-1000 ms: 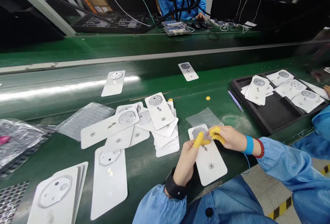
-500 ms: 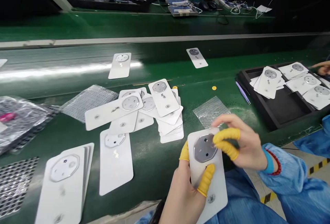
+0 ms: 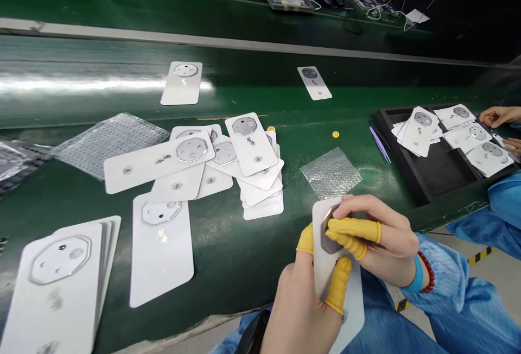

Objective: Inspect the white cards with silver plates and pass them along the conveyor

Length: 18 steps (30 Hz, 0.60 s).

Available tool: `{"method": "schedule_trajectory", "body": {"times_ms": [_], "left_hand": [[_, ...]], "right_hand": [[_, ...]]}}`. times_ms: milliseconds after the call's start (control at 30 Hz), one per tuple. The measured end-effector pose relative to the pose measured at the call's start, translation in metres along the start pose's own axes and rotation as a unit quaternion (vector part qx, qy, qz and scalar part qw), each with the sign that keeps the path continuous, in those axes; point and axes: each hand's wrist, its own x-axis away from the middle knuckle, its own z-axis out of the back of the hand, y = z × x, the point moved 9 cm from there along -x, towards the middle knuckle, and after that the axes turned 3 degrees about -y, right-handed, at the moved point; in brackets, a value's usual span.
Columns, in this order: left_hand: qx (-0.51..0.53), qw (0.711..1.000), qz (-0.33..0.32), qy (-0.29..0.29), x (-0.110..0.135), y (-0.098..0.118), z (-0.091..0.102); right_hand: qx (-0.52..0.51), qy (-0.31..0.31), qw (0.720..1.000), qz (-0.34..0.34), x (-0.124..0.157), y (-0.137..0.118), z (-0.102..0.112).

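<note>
White card point(image 3: 323, 264) bearing an octagonal metal plate point(image 3: 329, 237): we find it held in both hands at the near edge of the green bench point(image 3: 244, 272), tilted steeply so that its face turns toward the right hand. The left hand point(image 3: 303, 316) grips it narrowly from below, pinching the card's edges and leaving the face free. The right hand point(image 3: 378, 240) is also closed narrowly, with two fingers laid over the plate and partly hiding it. Yellow finger cots point(image 3: 350, 232) cover several fingertips on both hands; we judge that they keep bare skin off the surfaces.

Just beyond the hands lies a bubble-textured clear sheet point(image 3: 331, 172), with a small yellow disc point(image 3: 335, 134) past it. To the left, a loose pile of white cards point(image 3: 252, 150) overlaps untidily, and a squared stack of cards point(image 3: 57, 272) sits near the bench edge, where it stays clear of the pile. A black tray point(image 3: 439, 177) at right holds more cards, and a co-worker's hand point(image 3: 499, 116) reaches over it. Two single cards point(image 3: 181, 83) lie farther out, well apart.
</note>
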Motion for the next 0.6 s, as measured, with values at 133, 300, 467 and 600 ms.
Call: {"method": "schedule_trajectory", "body": {"times_ms": [133, 300, 467, 600], "left_hand": [[0.046, 0.999, 0.005, -0.014, 0.0, 0.003, -0.003], [0.081, 0.996, 0.035, 0.002, 0.006, 0.004, -0.002], [0.141, 0.989, 0.042, -0.033, 0.008, 0.006, -0.007], [0.151, 0.987, 0.049, -0.018, 0.01, 0.003, -0.005]], "right_hand": [[0.037, -0.029, 0.999, 0.023, 0.003, -0.003, -0.004], [0.085, -0.066, 0.993, 0.052, 0.003, -0.009, -0.002], [0.059, -0.153, 0.986, 0.005, -0.001, -0.005, -0.004], [0.025, -0.162, 0.986, -0.031, -0.003, 0.0, -0.002]]}}
